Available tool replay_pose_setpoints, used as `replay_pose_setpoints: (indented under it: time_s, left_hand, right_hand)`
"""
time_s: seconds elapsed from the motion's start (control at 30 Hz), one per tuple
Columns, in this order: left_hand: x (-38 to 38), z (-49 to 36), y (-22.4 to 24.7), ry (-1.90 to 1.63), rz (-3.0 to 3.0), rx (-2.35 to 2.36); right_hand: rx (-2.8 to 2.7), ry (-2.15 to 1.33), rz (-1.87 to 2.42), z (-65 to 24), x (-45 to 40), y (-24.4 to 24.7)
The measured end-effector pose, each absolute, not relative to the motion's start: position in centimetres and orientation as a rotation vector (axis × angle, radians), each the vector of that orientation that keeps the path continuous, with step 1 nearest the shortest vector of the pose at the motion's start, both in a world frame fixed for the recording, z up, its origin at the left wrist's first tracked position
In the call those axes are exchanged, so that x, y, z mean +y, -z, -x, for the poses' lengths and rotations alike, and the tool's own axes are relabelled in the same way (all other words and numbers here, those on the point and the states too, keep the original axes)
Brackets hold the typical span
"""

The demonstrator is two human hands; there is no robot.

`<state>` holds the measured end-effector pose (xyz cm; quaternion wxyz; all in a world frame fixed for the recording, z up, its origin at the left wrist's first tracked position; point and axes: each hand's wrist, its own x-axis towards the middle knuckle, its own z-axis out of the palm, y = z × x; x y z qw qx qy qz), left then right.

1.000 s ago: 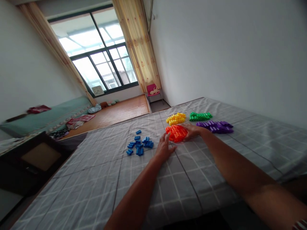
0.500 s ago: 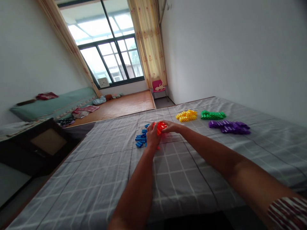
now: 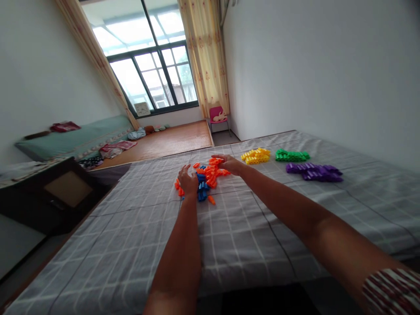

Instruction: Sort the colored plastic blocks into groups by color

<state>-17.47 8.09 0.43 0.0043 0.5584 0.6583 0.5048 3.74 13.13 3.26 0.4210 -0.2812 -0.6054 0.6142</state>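
Small orange plastic pieces point(image 3: 212, 175) lie loosely heaped with blue plastic pieces point(image 3: 203, 188) on the checked grey cloth point(image 3: 229, 245). My left hand point(image 3: 187, 180) rests at the left side of this heap, fingers apart and curved, with a few orange pieces showing beside and below it. At the heap's right edge is my right hand point(image 3: 229, 164), fingers stretched out along the orange pieces and touching them. Neither hand visibly grips a piece. One orange piece lies apart in front of the heap. The exact shape of the pieces is too small to tell.
Farther right on the cloth sit separate piles of yellow pieces point(image 3: 255, 156), green pieces point(image 3: 292, 155) and purple pieces point(image 3: 314, 172). A dark cabinet point(image 3: 49, 197) stands left of the bed-like surface. Beyond are a wooden platform point(image 3: 177, 138) and a pink chair point(image 3: 217, 114).
My hands have moved apart, the left one leftward. The orange pieces that were bunched between them are now spread over and around the blue ones.
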Motion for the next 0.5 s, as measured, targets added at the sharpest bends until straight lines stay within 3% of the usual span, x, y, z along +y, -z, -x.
replay_pose_setpoints:
  time_s: [0.2,0.5]
  left_hand:
    - [7.4,13.6,-0.1,-1.490,-2.171,1.835]
    - [6.1,9.9,1.9,-0.724,-2.509,1.550]
  right_hand:
    - [-1.551,-1.430,0.932,-8.5,11.9,0.1]
    - [-1.808,-1.139,1.040,-9.0,10.3,3.3]
